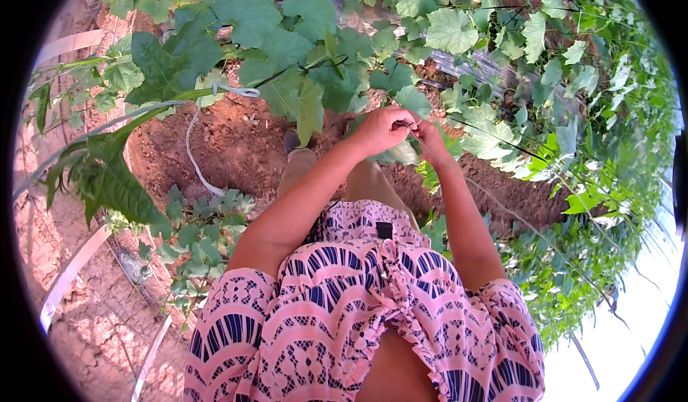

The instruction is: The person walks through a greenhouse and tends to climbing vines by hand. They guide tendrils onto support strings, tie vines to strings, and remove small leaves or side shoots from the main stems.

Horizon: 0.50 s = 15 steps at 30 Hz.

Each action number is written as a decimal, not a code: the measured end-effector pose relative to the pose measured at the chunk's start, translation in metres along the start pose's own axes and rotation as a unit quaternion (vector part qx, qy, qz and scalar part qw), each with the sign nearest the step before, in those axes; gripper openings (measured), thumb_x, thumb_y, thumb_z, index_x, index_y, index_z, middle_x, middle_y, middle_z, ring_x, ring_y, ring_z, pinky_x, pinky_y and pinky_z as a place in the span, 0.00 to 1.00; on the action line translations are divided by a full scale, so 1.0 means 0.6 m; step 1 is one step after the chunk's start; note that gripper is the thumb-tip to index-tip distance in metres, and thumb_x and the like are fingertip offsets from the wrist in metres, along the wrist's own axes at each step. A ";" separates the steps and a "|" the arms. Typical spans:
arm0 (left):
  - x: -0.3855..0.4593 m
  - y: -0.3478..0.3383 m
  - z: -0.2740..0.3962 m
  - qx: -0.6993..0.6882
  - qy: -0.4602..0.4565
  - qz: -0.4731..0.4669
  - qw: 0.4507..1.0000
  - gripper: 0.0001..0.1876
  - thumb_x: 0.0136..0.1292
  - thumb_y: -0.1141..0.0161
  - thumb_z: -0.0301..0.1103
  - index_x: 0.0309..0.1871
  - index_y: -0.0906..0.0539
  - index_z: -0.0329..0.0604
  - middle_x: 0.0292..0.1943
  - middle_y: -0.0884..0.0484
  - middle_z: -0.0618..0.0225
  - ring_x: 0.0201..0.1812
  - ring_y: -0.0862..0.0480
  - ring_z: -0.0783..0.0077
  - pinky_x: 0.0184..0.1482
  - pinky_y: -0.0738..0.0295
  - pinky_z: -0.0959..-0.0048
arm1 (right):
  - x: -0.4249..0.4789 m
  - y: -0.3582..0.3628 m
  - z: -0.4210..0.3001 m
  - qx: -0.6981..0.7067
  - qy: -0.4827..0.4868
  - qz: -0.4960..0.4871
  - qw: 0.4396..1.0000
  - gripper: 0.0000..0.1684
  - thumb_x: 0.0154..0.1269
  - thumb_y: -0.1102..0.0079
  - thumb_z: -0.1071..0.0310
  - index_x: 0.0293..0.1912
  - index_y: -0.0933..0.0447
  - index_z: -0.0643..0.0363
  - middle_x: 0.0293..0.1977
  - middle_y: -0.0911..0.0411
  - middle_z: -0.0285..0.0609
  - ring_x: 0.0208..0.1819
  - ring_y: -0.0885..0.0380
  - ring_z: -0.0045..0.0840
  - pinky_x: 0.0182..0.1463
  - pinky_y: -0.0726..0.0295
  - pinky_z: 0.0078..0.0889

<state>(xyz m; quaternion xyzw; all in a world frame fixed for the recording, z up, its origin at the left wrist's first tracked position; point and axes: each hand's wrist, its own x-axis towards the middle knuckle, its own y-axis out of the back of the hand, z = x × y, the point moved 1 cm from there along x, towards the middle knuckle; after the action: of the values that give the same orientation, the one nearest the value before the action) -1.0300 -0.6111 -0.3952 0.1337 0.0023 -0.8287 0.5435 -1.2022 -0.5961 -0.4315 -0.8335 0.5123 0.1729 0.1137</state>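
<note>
In front of my waist, my left hand and my right hand meet, fingertips pinched together on a thin string. The string trails from them past my right forearm towards the lower right. A thin black line runs through the vines just beyond, close to my fingers. Broad lobed green leaves touch or nearly touch the fingertips. At the upper left, a white cord is knotted around a thick green stem, its frayed end hanging down.
Leafy vines cover the ground ahead and the right side. Reddish soil lies around my feet. Pale curved strips stand at the left, and clear plastic film shows beneath leaves. A large drooping leaf hangs close at left.
</note>
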 end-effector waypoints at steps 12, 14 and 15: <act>-0.014 0.023 0.018 0.021 0.092 0.017 0.995 0.11 0.60 0.40 0.38 0.37 0.17 0.39 0.34 0.20 0.70 0.37 0.22 0.77 0.42 0.28 0.77 | -0.003 -0.014 -0.021 -0.229 0.049 0.070 0.970 0.12 0.58 0.40 0.75 0.44 0.22 0.55 0.33 0.20 0.43 0.33 0.20 0.25 0.37 0.23 0.28; -0.010 0.022 0.039 0.146 -0.024 0.092 0.985 0.11 0.60 0.40 0.38 0.35 0.17 0.39 0.40 0.21 0.67 0.43 0.22 0.75 0.46 0.28 0.75 | -0.012 -0.025 -0.045 -0.257 0.087 0.099 0.957 0.12 0.60 0.41 0.72 0.45 0.23 0.55 0.35 0.20 0.45 0.35 0.19 0.30 0.40 0.23 0.31; -0.006 0.020 0.052 0.060 -0.022 0.085 0.994 0.10 0.61 0.41 0.37 0.36 0.17 0.39 0.43 0.22 0.67 0.45 0.24 0.76 0.48 0.29 0.75 | -0.015 -0.026 -0.056 -0.271 0.106 0.114 0.950 0.12 0.61 0.42 0.71 0.45 0.23 0.55 0.36 0.19 0.46 0.36 0.19 0.32 0.41 0.23 0.32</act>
<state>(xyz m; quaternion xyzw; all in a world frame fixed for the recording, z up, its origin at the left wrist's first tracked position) -1.0246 -0.6177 -0.3624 0.1474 -0.0710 -0.7806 0.6033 -1.1861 -0.5941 -0.3970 -0.7828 0.5466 0.2273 -0.1919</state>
